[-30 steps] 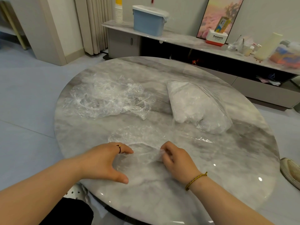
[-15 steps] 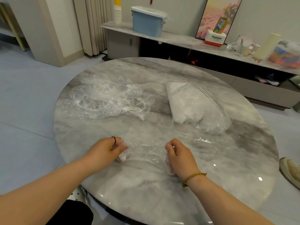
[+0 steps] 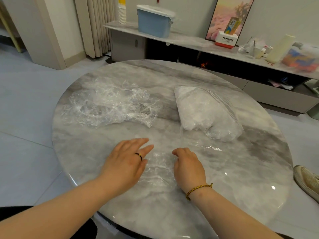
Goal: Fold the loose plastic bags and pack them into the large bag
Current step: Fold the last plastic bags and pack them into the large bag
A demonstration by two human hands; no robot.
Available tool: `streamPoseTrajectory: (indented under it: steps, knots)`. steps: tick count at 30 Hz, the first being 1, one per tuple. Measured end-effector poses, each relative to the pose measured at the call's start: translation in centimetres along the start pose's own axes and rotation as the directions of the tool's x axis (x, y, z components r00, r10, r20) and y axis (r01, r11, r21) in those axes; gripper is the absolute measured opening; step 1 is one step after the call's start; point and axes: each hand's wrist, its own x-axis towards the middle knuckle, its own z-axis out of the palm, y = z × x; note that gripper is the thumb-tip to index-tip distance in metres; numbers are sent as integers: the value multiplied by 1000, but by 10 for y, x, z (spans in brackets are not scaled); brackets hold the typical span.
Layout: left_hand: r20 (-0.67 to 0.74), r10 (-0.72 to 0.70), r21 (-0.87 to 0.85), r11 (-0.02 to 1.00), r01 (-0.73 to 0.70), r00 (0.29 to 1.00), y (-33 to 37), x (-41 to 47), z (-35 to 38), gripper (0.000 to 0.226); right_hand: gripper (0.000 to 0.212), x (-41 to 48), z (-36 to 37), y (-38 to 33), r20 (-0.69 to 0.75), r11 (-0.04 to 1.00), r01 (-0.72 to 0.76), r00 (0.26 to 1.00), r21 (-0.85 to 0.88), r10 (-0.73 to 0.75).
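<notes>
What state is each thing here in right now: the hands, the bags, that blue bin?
left hand, open, flat on the clear bag
right hand, fingers curled on the clear bag's edge
clear bag, flattened on the table between the hands
loose bags, crumpled, unfolded heap
large bag, partly filled, lying on its side
blue bin, lid on

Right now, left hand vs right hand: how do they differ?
The left hand lies flat, fingers straight, pressing the clear bag; the right hand curls its fingers on that bag's right edge. The left hand wears a dark ring; the right wrist a braided bracelet. Both touch the same bag.
</notes>
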Motion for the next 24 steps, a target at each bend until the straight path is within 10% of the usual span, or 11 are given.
streamPoseTrajectory:
  steps: [4, 10, 19, 24]
  knots:
    - [318, -13, 40, 999, 0, 948, 12, -5, 7, 76, 35, -1, 13, -1, -338, 957, 285, 897, -50, -285]
    - [488, -27, 84, 996, -16, 872, 6, -19, 27, 77, 76, -9, 34, -2, -107, 916, 364, 917, -170, -384]
    - [516, 5, 81, 995, -55, 856, 9, -20, 36, 77, 79, -6, 41, 2, -21, 913, 341, 935, -224, -354]
    - [471, -42, 38, 999, 28, 881, 10, -10, 26, 126, 71, -5, 48, 6, -107, 899, 386, 904, -207, -413]
